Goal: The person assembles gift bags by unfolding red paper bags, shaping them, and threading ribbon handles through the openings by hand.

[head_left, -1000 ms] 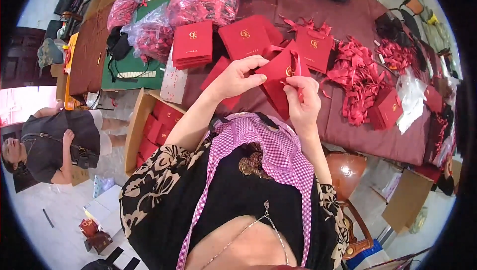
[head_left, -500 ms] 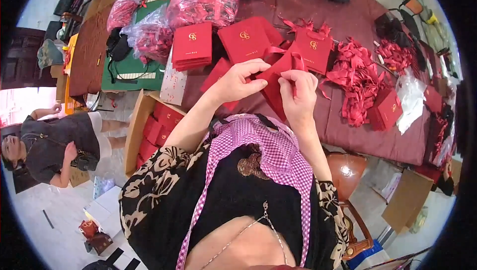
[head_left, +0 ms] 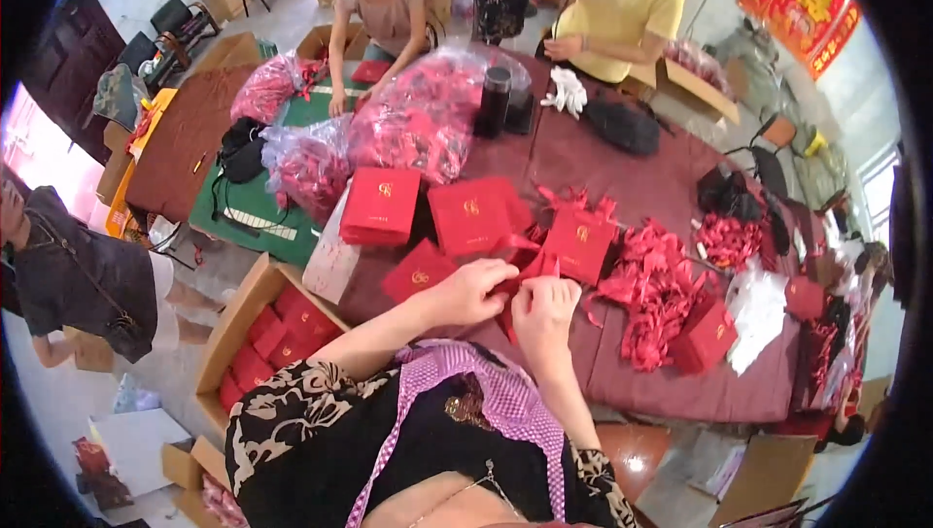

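My left hand [head_left: 474, 292] and my right hand [head_left: 546, 312] are close together at the table's near edge. Both have their fingers pinched on a small red paper gift bag [head_left: 526, 261] with red ribbon at its top; much of it is hidden by my hands. Just beyond lies a red bag with ribbons [head_left: 580, 242] at its top. A stack of red bags [head_left: 380, 205], a wider pile of them [head_left: 472, 216] and a tilted one [head_left: 419, 272] lie to the left. On the right is a heap of red ribbons [head_left: 653, 283], with a red stack [head_left: 704, 335] beside it.
An open carton [head_left: 216, 357] of red packages stands left of me. Plastic sacks of red ribbons [head_left: 413, 130], a black cylinder [head_left: 493, 101] and white gloves [head_left: 564, 93] lie farther back. Two people work across the table; another stands at left. A white plastic bag [head_left: 756, 319] lies right.
My view has tilted upward, so the table appears lower and people beyond it show. My hands have drawn closer together at the gift bag's top, still gripping it.
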Demonstrator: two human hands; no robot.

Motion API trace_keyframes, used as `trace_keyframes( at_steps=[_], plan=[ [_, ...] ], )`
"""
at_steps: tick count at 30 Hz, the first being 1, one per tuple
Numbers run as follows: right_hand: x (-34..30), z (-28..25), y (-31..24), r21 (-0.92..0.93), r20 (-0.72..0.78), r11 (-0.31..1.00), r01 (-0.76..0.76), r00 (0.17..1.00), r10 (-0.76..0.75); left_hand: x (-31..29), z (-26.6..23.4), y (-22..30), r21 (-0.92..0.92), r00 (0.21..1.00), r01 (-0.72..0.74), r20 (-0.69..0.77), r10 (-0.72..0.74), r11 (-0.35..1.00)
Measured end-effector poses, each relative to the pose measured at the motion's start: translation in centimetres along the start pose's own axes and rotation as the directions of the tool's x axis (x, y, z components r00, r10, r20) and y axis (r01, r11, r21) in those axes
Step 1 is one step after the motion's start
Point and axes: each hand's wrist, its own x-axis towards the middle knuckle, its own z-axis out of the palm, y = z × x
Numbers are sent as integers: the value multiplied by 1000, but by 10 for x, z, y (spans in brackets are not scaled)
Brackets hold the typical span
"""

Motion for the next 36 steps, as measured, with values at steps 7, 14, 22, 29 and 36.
trace_keyframes(
  at_steps=[7, 14, 22, 29, 36],
  plan=[
    [-3, 6, 2, -27, 19, 999, -30, 999, 31, 3, 11, 10, 134, 999, -45, -17, 48, 990],
    [-13, 5, 13, 213, 108, 920, -329, 944, 313, 5, 1, 9, 31, 994, -66, 93, 62, 997],
    [-24, 0, 11, 339, 73, 900, -275, 961, 266, 6, -15, -6, -237, 964, 82, 266, -16, 968],
    [-25, 2, 7, 245, 44, 969, -28, 999, 18, 5, -12, -10, -207, 943, 207, 304, -139, 956],
    [-29, 3, 9, 228, 50, 971, 68, 995, -81, 3, 0, -22, -126, 950, 71, 310, -29, 990]
  ],
)
